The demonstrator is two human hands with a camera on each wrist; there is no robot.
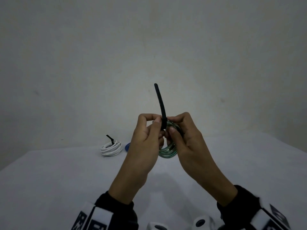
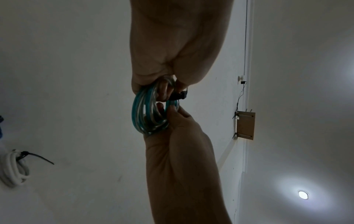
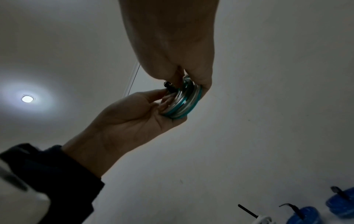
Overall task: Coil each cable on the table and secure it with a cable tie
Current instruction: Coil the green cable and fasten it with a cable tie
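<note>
A coil of clear green cable (image 1: 167, 152) is held up above the table between both hands. A black cable tie (image 1: 160, 100) is wrapped round its top, and the long tail points straight up. My left hand (image 1: 157, 123) pinches the tie where it crosses the coil. My right hand (image 1: 172, 125) grips the coil just right of the tie, thumb in front. In the left wrist view the tie's head (image 2: 179, 95) sits beside the coil (image 2: 141, 112). The right wrist view shows the coil (image 3: 184, 103) edge-on, with the tie (image 3: 168, 85) at its left.
A white cable coil (image 1: 111, 148) with a black tie round it lies at the table's (image 1: 66, 180) far left. A blue coil (image 1: 127, 147) beside it is partly hidden by my left hand. The right wrist view shows two tied blue coils (image 3: 304, 215). A bare wall stands behind.
</note>
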